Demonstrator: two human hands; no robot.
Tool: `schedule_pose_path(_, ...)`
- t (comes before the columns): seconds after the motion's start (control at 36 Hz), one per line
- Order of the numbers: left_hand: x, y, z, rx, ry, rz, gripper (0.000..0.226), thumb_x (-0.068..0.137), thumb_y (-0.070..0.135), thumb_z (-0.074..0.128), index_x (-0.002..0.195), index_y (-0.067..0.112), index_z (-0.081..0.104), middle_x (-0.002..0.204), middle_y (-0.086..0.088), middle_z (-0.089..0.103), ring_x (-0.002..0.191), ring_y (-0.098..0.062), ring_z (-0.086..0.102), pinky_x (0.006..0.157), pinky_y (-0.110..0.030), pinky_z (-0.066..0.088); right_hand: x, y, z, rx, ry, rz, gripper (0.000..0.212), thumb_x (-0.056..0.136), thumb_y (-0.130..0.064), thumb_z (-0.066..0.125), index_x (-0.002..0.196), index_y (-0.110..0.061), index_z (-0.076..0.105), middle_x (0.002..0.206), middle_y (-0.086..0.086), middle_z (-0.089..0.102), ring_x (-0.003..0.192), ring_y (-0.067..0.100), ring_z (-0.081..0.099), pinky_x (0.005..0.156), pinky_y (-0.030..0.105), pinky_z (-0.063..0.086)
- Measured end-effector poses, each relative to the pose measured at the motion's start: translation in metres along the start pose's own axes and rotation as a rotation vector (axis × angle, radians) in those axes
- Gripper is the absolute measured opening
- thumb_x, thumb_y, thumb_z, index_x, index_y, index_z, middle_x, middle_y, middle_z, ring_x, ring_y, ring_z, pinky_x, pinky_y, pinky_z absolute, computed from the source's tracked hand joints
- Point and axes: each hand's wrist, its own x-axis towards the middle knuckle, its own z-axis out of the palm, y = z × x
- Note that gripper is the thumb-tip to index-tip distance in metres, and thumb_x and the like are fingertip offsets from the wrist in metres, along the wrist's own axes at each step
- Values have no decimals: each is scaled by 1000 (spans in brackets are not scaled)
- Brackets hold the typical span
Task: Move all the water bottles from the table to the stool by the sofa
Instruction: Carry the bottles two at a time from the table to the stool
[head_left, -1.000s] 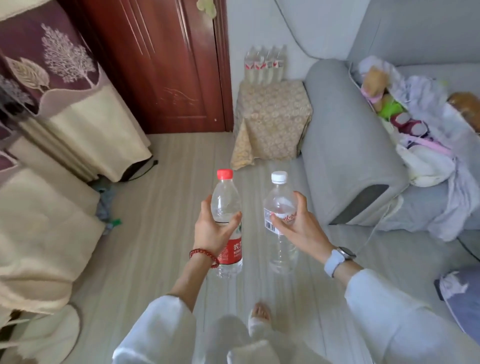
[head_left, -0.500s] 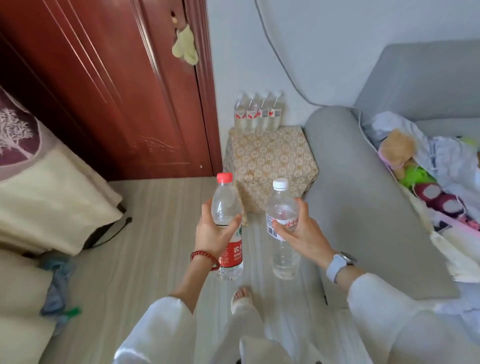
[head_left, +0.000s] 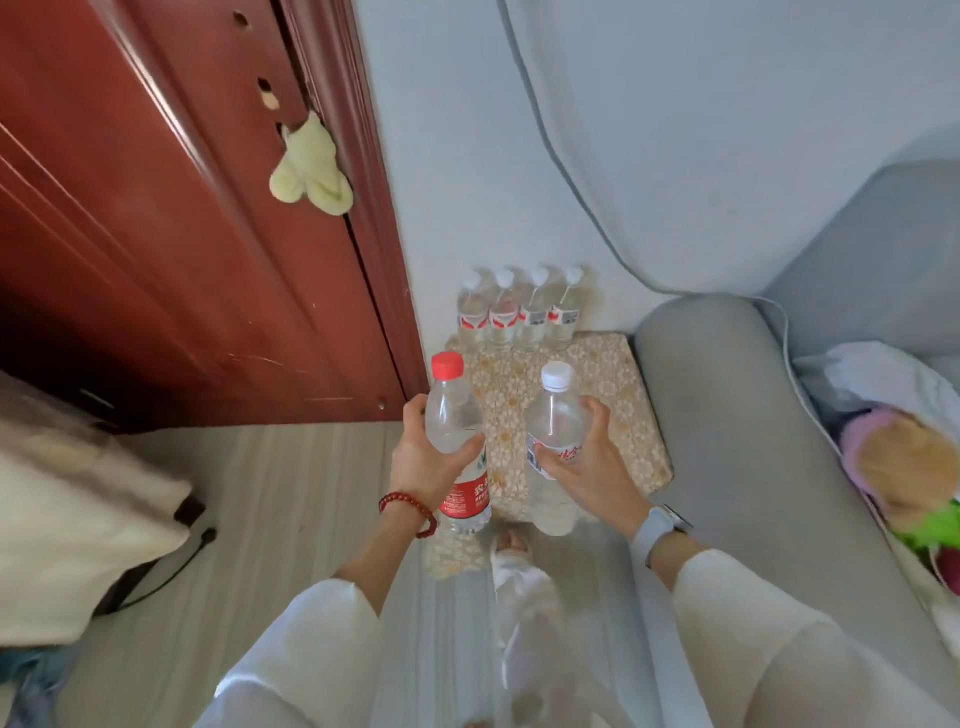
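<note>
My left hand (head_left: 423, 457) grips a clear bottle with a red cap and red label (head_left: 457, 441), held upright. My right hand (head_left: 587, 467) holds a clear bottle with a white cap (head_left: 555, 441), also upright. Both bottles hang in the air over the near part of the stool (head_left: 618, 384), which has a beige patterned cover and stands between the door and the sofa arm. Several white-capped bottles (head_left: 522, 312) stand in a row at the stool's far edge, against the wall.
A dark red wooden door (head_left: 182, 260) with a pale cloth (head_left: 311, 169) hanging on it is at the left. The grey sofa arm (head_left: 727, 441) is right of the stool, with toys and clothes (head_left: 893, 457) on the seat. A cream bedcover (head_left: 72, 519) lies low left.
I have walked up to the stool, which has grown from a far object to one right under the two bottles. Both hands keep the same hold on their bottles.
</note>
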Motion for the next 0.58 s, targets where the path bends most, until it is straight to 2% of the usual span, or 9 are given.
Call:
schedule_pose_path(0.11, 75, 1, 26, 9, -1, -85, 72, 69, 25, 77, 127, 22, 33, 102, 5, 56, 93, -19, 57, 80, -33, 49, 84, 14, 5, 13, -18, 64, 71, 77, -20, 71, 123, -17, 18, 112, 2, 42, 94, 28, 56, 80, 45, 51)
schedule_pose_path(0.19, 127, -7, 46, 30, -3, -144, 76, 65, 28, 79, 126, 25, 33, 108, 3, 57, 98, -22, 57, 86, -39, 50, 139, 30, 13, -27, -17, 102, 73, 75, -18, 72, 124, -15, 19, 109, 0, 41, 93, 30, 57, 76, 43, 52)
schedule_pose_path(0.28, 166, -14, 62, 33, 18, -186, 77, 64, 24, 80, 126, 24, 34, 104, 5, 54, 93, -19, 54, 78, -29, 44, 182, 46, 23, -78, -21, 120, 76, 73, -20, 73, 126, -16, 19, 116, 6, 49, 99, 31, 58, 75, 37, 50)
schedule_pose_path(0.36, 202, -25, 78, 49, 17, -201, 75, 64, 21, 80, 123, 24, 34, 103, 6, 52, 91, -17, 50, 74, -26, 39, 222, 63, 34, -87, -27, 125, 83, 71, -21, 76, 133, -19, 20, 128, 7, 51, 109, 29, 55, 81, 38, 51)
schedule_pose_path(0.47, 242, -43, 94, 60, 14, -207, 74, 64, 19, 80, 121, 25, 34, 104, 7, 51, 95, -17, 50, 76, -26, 39, 260, 80, 51, -99, -46, 157, 78, 71, -25, 75, 132, -21, 26, 122, 4, 54, 106, 26, 55, 75, 31, 47)
schedule_pose_path(0.58, 272, -57, 106, 89, 3, -183, 76, 63, 20, 81, 123, 23, 35, 107, 8, 49, 97, -13, 46, 79, -24, 36, 284, 95, 67, -19, -48, 180, 76, 71, -24, 74, 129, -24, 25, 124, 3, 52, 108, 25, 54, 80, 34, 49)
